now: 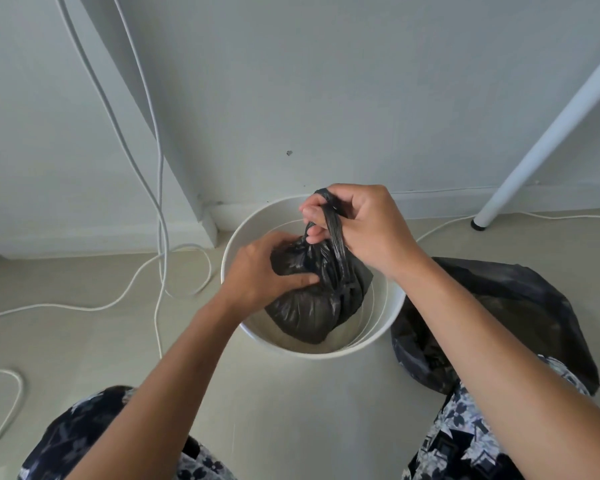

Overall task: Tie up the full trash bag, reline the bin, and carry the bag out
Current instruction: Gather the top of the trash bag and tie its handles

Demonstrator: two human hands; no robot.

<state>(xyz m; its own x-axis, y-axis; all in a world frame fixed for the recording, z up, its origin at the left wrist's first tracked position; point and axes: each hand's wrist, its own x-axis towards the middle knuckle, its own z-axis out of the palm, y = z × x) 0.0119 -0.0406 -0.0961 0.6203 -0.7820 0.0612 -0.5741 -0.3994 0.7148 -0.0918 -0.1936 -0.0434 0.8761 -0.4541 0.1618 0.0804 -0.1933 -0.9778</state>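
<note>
While the left hand (274,268) clamps the bag (312,306) steady in the bin (243,237), the right hand (357,226) fists its twisted neck (333,223), likely to knot it.

My left hand (264,268) presses palm down, fingers curled in a closed grip, thumb stretched right. My right hand (364,226) sits higher, fisted tight, wrist bent downward. Both bare forearms reach forward and converge.
</note>
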